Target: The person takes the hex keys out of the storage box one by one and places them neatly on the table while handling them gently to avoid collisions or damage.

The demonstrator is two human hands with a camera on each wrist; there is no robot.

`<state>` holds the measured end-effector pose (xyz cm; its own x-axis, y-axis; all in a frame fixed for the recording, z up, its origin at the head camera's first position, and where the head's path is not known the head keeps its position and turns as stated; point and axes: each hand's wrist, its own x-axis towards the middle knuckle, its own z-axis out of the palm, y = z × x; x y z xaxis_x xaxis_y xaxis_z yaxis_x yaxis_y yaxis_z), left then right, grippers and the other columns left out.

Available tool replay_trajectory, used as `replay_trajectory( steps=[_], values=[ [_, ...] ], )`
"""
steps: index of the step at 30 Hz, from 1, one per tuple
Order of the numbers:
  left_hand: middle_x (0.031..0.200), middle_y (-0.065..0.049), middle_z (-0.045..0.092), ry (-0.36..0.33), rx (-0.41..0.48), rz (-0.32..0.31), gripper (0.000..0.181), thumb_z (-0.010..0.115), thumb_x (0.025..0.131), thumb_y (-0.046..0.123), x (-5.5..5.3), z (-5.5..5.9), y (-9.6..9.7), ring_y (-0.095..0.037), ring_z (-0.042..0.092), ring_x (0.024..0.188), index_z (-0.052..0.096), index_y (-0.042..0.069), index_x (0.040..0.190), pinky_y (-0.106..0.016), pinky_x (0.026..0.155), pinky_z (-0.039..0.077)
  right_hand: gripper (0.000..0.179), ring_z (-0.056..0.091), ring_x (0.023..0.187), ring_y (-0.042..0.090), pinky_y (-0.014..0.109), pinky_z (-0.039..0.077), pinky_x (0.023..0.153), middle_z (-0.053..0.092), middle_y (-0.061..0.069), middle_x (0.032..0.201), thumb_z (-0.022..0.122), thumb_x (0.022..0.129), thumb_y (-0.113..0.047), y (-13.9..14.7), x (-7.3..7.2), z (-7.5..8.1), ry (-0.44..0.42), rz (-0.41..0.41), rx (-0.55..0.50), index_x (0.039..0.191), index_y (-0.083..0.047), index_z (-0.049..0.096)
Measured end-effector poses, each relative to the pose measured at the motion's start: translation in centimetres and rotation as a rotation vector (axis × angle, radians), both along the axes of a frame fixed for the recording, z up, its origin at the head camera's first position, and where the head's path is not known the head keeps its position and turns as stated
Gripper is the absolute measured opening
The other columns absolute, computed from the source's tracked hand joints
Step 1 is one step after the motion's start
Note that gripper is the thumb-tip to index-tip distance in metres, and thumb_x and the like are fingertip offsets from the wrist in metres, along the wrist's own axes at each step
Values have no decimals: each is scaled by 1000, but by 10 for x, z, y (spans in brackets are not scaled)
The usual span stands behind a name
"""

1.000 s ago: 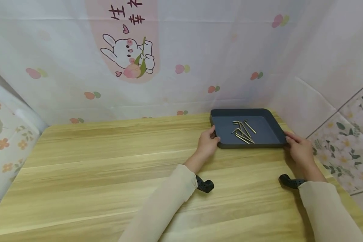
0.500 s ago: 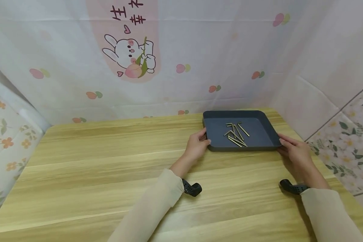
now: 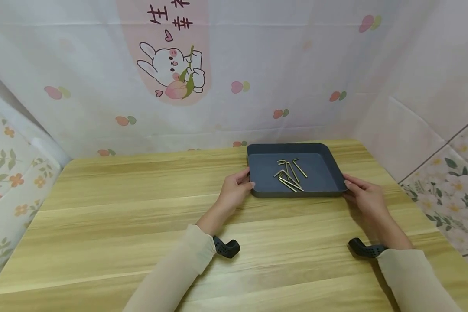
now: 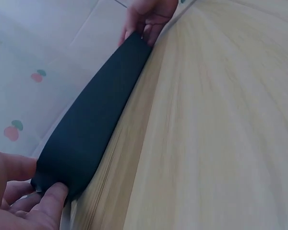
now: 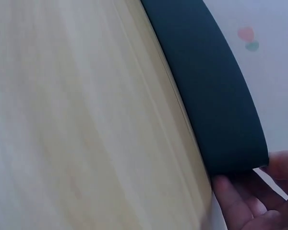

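The dark tray of hex keys, toward the wooden table's far right, is gripped at both near corners by the left hand and right hand, seemingly mid-slide; even, level pulling is called for next.

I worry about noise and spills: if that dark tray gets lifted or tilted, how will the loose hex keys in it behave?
The hex keys lie loose on the tray floor, so they would probably slide and rattle toward the low side. The raised rim should likely keep them in at a gentle tilt. Left hand and right hand grip opposite ends, which probably helps keep it level.
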<state>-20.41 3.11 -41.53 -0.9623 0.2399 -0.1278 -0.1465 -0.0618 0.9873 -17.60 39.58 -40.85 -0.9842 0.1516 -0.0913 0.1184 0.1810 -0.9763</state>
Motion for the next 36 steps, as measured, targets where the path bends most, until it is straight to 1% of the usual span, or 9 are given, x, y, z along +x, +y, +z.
replay_trajectory(
  steps=[6,9,11,15,17,20,30,33,36],
  values=[
    [158,-21,41,7,-3,9,59,55,99,-2,3,-1,-20,-31,43,147,36,1,155,-45,114,44,57,62,94,-16,10,56,80,30,24,159,53,105,-17,-20,0,0,19,19,3,150,13,33],
    [158,-19,42,9,-11,14,59,54,100,-1,5,-2,-33,-30,44,146,36,2,155,-45,113,45,54,60,104,-15,9,54,82,26,31,160,49,107,-19,-33,-1,-1,5,41,75,151,9,35],
    [159,-18,42,3,-17,26,59,54,100,-2,7,-2,-43,-30,44,146,37,3,155,-45,113,45,52,59,115,-8,9,54,84,28,30,160,47,108,-22,-42,-1,-2,-6,52,124,152,5,37],
    [160,-16,40,-19,-17,45,58,54,100,-2,12,-2,-61,-28,42,148,37,5,156,-44,114,43,50,50,136,19,9,53,86,34,27,159,44,109,-24,-60,-1,-2,-8,66,168,152,2,39],
    [161,-15,39,-28,-21,49,58,54,101,-1,14,-1,-69,-27,41,148,37,6,156,-43,115,42,50,45,140,29,9,53,86,35,26,159,44,109,-24,-68,-1,-2,-2,76,163,152,2,39],
    [162,-14,38,-34,-41,51,59,55,101,2,16,-1,-80,-27,39,149,36,8,157,-44,115,42,50,42,141,35,9,53,86,36,25,159,44,109,-24,-78,0,-1,4,93,155,153,2,38],
    [162,-16,38,-45,-121,70,59,53,102,4,23,2,-117,-28,40,149,34,8,158,-46,113,44,47,41,145,32,9,53,86,37,19,160,46,109,-20,-112,-2,-3,-12,109,116,152,-1,41],
    [160,-15,41,-40,-138,91,59,53,100,2,24,1,-126,-27,43,147,36,7,157,-34,107,50,46,41,145,30,10,53,86,38,17,160,47,109,-18,-121,-1,-4,-15,112,98,151,-2,43],
    [159,-15,43,-33,-147,120,59,52,98,2,24,1,-134,-26,45,145,38,7,156,-18,94,52,45,43,144,29,11,54,86,41,16,159,48,108,-17,-129,-1,-4,-10,115,91,150,-3,45]
  ],
)
